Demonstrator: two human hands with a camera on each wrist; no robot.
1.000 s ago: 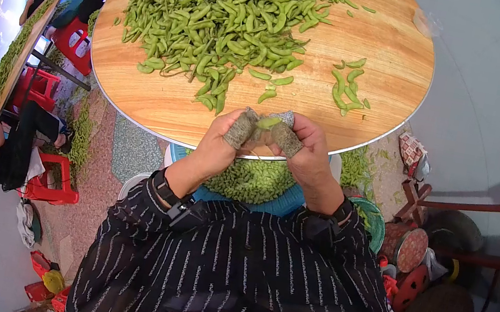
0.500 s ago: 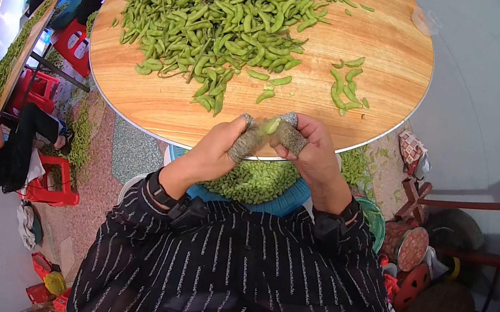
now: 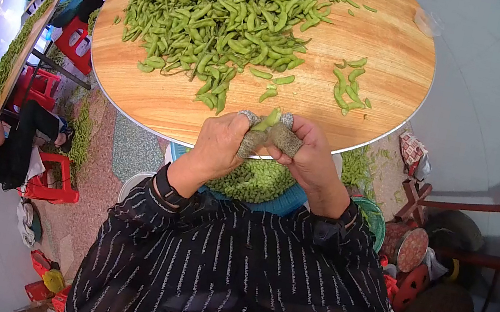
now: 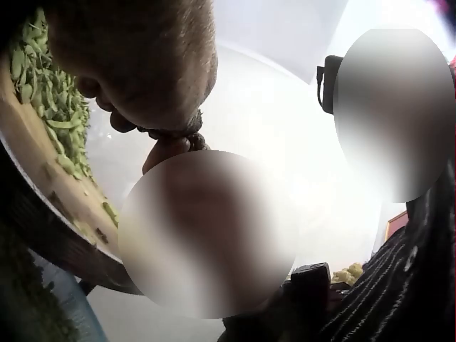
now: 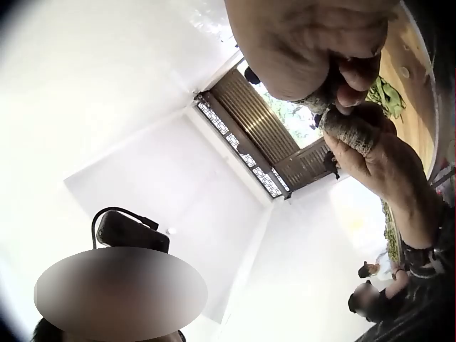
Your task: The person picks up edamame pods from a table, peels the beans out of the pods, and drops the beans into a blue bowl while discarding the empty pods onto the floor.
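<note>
Above the near edge of the round wooden table [image 3: 389, 47], the left hand [image 3: 220, 144] pinches a green pod [image 3: 269, 119] between wrapped thumb and finger. The right hand [image 3: 312, 163] meets it there, its wrapped thumb and finger curled at the pod's other side. In the right wrist view the fingertips of the left hand [image 5: 388, 160] and right hand [image 5: 313, 50] touch; the pod is hidden there. A big heap of green pods [image 3: 222, 11] covers the table's far left part. Below the hands, a blue basin [image 3: 285, 204] holds shelled green beans [image 3: 252, 180].
Several loose pods [image 3: 349, 86] lie on the table's right side, a clear plastic piece [image 3: 427, 21] at its far right edge. A green basket [image 3: 372, 221] stands at the right. Other people sit and stand around a second table [image 3: 28, 47] at the left, near red stools [image 3: 52, 178].
The pod between the hands has turned from lying nearly flat to pointing up and away. The left hand has rolled over, its back now more in view. The person in yellow leans lower.
</note>
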